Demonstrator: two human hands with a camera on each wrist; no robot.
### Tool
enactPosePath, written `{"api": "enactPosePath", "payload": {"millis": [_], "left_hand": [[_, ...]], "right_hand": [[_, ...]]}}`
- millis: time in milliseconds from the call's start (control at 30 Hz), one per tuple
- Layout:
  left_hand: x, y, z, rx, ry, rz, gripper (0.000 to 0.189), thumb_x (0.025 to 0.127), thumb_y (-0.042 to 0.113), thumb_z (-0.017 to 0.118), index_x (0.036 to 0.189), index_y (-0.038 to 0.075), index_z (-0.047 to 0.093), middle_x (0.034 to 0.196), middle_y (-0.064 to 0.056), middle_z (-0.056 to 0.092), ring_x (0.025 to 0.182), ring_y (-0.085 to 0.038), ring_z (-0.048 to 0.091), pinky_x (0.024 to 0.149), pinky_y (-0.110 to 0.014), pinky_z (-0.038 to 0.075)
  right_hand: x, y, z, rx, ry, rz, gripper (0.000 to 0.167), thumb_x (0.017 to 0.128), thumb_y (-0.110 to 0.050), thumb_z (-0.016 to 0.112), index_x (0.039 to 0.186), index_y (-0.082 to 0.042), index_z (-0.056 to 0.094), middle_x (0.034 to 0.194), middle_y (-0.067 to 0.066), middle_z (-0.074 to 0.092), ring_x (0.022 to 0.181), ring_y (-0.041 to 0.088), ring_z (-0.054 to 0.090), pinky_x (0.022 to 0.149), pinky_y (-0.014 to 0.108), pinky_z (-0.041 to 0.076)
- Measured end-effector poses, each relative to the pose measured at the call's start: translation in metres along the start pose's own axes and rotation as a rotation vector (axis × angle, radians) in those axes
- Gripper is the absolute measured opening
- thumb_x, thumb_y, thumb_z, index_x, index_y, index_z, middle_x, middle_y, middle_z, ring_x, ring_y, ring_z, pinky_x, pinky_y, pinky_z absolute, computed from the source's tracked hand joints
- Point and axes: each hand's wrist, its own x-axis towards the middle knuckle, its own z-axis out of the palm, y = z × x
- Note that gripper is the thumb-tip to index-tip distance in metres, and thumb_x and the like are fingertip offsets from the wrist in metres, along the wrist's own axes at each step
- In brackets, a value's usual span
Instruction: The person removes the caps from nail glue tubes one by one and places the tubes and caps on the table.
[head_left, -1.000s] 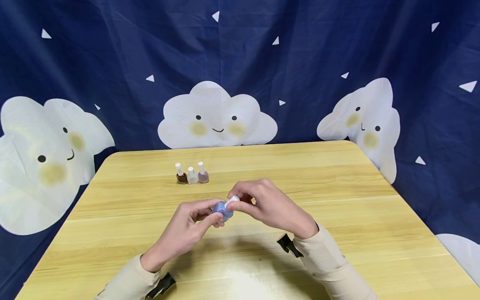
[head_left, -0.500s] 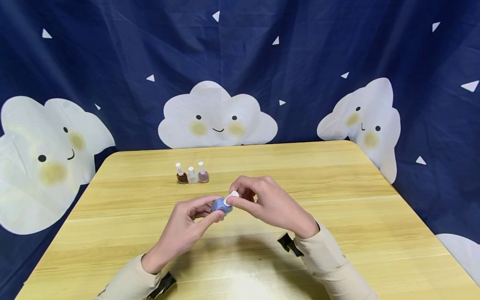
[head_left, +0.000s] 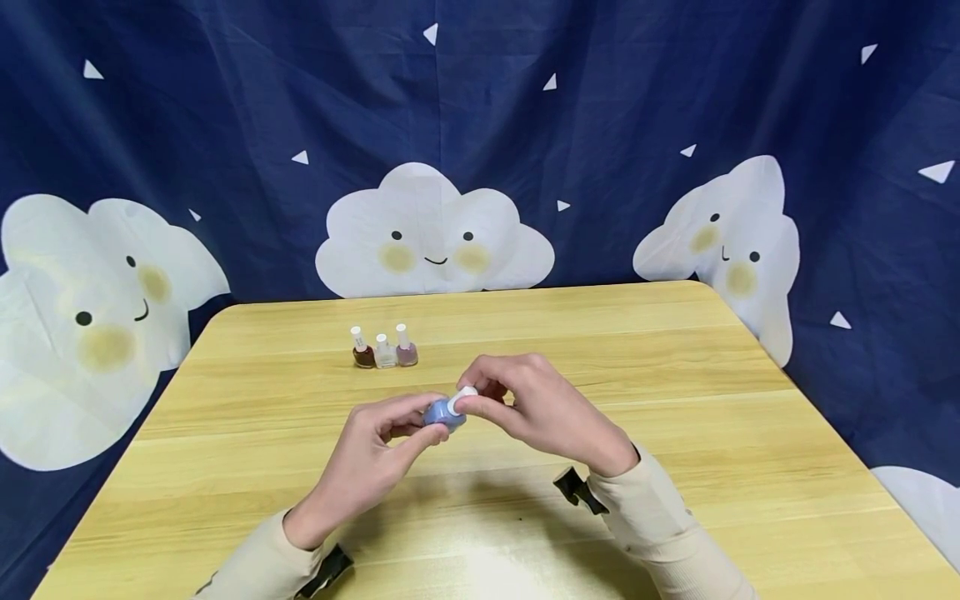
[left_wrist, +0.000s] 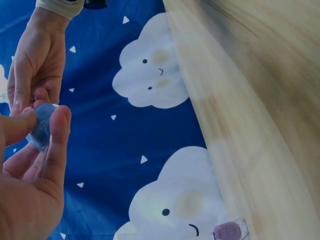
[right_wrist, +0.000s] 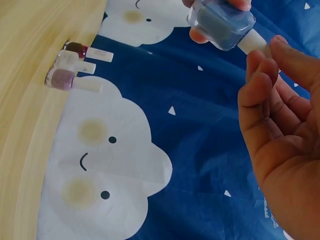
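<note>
Above the middle of the table, my left hand (head_left: 378,446) grips a blue nail polish bottle (head_left: 444,414) by its glass body, between thumb and fingers. The white cap (head_left: 461,398) is pinched by the thumb and fingertips of my right hand (head_left: 536,408). Cap and bottle lie in one tilted line, the cap pointing up and to the right. In the right wrist view the cap (right_wrist: 253,42) meets the neck of the glass bottle (right_wrist: 220,24). The left wrist view shows the bottle (left_wrist: 42,125) between thumb and fingers, its cap hidden.
Toward the back left of the wooden table (head_left: 600,342) stand a dark red polish bottle (head_left: 363,357), a clear one (head_left: 386,356) and a mauve one (head_left: 407,355), side by side with white caps. Behind the table hangs a dark blue cloth (head_left: 480,100) with clouds.
The blue bottle and the cap have shifted and turned slightly in my hands, and more of the cap's side shows now. The three standing bottles have stayed put.
</note>
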Motion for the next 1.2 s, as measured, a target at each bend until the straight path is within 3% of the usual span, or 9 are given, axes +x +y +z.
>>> {"api": "enactPosePath", "payload": {"millis": [233,633,833,1033,1200], "left_hand": [[0.001,0.0,-0.004,-0.068,-0.078,-0.04,0.027,0.096,0.006,0.071,0.122,0.01,0.073,0.097,-0.003,0.076,0.082,-0.016,0.073,0.076,-0.032,0.064],[0.002,0.001,-0.01,-0.198,-0.217,-0.188,0.025,0.102,0.011,0.063,0.126,0.007,0.069,0.102,-0.009,0.076,0.086,-0.026,0.074,0.078,-0.037,0.065],[0.003,-0.001,-0.013,-0.247,-0.274,-0.202,0.027,0.104,0.01,0.061,0.128,0.003,0.068,0.103,-0.013,0.076,0.085,-0.021,0.074,0.079,-0.036,0.064],[0.004,-0.002,-0.016,-0.357,-0.354,-0.183,0.028,0.106,0.007,0.055,0.131,0.001,0.065,0.105,-0.017,0.073,0.087,-0.019,0.073,0.08,-0.037,0.064],[0.004,0.0,-0.016,-0.388,-0.34,-0.209,0.03,0.105,0.007,0.056,0.133,-0.002,0.063,0.107,-0.016,0.074,0.088,-0.018,0.073,0.082,-0.037,0.064]], "right_hand": [[0.0,0.001,0.0,-0.005,-0.006,-0.044,0.007,0.099,-0.022,0.071,0.093,-0.019,0.066,0.077,-0.012,0.063,0.066,-0.001,0.052,0.056,0.016,0.045],[0.0,0.0,0.001,0.014,-0.034,-0.067,0.006,0.099,-0.02,0.07,0.096,-0.015,0.068,0.079,-0.014,0.064,0.066,-0.003,0.053,0.057,0.017,0.048],[0.0,0.0,0.001,0.032,-0.054,-0.069,0.008,0.1,-0.022,0.068,0.097,-0.014,0.068,0.078,-0.013,0.065,0.067,-0.002,0.053,0.058,0.018,0.049],[-0.001,-0.002,-0.001,0.037,-0.066,-0.068,0.008,0.099,-0.022,0.069,0.098,-0.014,0.069,0.078,-0.013,0.065,0.067,-0.003,0.054,0.058,0.018,0.049],[-0.002,-0.003,-0.002,0.04,-0.049,-0.03,0.006,0.099,-0.023,0.07,0.097,-0.018,0.069,0.077,-0.014,0.064,0.066,-0.002,0.054,0.056,0.019,0.048]]}}
